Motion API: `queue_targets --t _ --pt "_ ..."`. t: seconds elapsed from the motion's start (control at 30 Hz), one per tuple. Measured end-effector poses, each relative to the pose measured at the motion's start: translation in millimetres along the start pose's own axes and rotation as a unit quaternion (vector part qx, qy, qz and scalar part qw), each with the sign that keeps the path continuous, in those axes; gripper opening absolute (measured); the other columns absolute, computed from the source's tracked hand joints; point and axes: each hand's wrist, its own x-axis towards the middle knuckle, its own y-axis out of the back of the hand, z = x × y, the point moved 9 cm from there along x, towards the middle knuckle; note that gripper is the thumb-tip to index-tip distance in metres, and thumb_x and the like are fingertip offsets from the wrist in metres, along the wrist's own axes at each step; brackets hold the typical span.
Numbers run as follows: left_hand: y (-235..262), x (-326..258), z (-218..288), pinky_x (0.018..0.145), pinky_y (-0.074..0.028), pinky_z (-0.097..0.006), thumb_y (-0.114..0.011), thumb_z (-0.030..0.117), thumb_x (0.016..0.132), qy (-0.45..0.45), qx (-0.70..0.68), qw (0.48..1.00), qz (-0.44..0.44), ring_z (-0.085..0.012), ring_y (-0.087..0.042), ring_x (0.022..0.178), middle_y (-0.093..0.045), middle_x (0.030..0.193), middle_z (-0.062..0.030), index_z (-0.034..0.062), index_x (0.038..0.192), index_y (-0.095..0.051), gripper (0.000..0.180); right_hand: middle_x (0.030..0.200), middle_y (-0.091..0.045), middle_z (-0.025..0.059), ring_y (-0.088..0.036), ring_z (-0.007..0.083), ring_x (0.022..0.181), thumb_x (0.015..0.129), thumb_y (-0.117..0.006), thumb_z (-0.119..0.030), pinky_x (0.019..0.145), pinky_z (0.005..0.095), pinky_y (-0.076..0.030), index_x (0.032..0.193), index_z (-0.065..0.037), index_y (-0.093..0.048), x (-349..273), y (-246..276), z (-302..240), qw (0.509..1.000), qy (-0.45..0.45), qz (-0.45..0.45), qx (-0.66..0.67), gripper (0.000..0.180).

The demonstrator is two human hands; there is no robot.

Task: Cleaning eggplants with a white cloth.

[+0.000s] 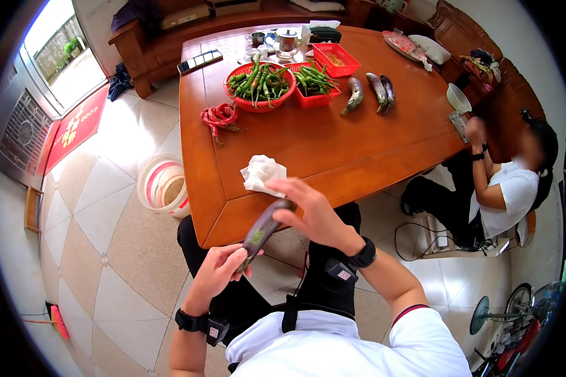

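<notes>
A purple eggplant [262,231] with a greenish patch is tilted over the table's near edge. My left hand [219,271] is closed around its lower end. At the upper end is my right hand [316,217], its fingers stretched out and apart; whether its thumb touches the skin I cannot tell. Just beyond lies a crumpled white tissue [262,172] on the wooden table [321,147]. Farther back on the tabletop are one eggplant [353,95] by itself and a pair of eggplants [382,93] side by side.
Green peppers fill a round red basket [258,108] and a square red basket [314,100]. Red peppers [219,118] lie at the left. A bucket [165,187] stands on the floor beside the table. Another person [506,188] sits at the right, near a pale green bowl [459,98].
</notes>
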Motion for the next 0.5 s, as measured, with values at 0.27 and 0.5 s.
queue_targets --t 0.27,0.5 --pt "6 32 22 0.062 -0.051 -0.023 -0.038 0.047 0.114 -0.006 -0.059 0.998 -0.031 -0.0073 -0.062 0.067 -0.075 0.088 -0.0071 -0.002 0.126 -0.07 0.06 0.12 -0.07 0.0126 -0.068 0.0245 0.108 0.092 -0.078 -0.014 0.094 0.0327 -0.053 0.136 -0.005 -0.063 -41 23 20 0.995 -0.081 -0.048 0.036 0.048" --pt "9 68 74 0.089 -0.056 -0.029 -0.065 0.009 0.1 -0.227 0.22 0.936 0.153 -0.0196 -0.072 0.102 -0.076 0.11 -0.0115 -0.0016 0.126 -0.068 0.029 0.093 -0.066 0.001 -0.061 0.007 0.08 0.105 -0.064 -0.026 0.075 0.0223 -0.049 0.134 0.001 -0.063 -73 69 73 0.94 -0.245 0.185 0.148 0.039"
